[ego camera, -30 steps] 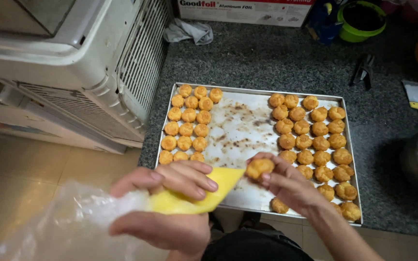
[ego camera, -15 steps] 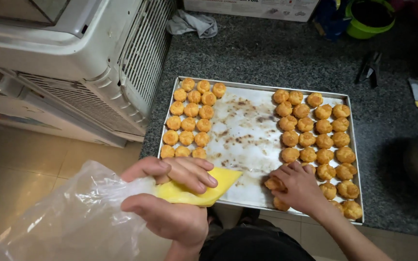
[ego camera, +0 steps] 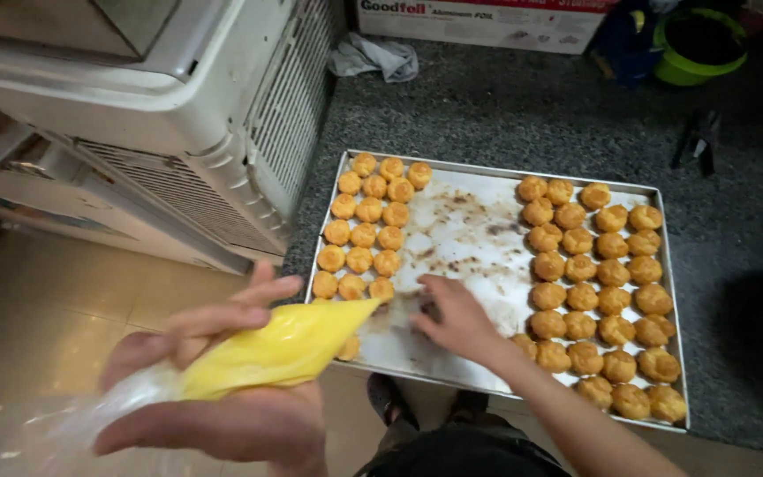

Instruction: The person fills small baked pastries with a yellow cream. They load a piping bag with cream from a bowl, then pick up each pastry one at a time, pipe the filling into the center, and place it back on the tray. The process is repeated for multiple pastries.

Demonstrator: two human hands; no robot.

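In the lower left of the frame the left hand [ego camera: 222, 389] grips a piping bag [ego camera: 267, 353] of yellow cream, while the right hand [ego camera: 457, 318], fingers curled on the baking tray's [ego camera: 452, 230] bare middle, should steady each cream puff [ego camera: 381, 289] gently.

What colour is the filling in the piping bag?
Yellow; the piping bag itself is clear plastic, held in the left hand. Head view shows it.

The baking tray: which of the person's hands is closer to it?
Right. The right hand rests on the baking tray; the left hand holds the piping bag off its near-left corner.
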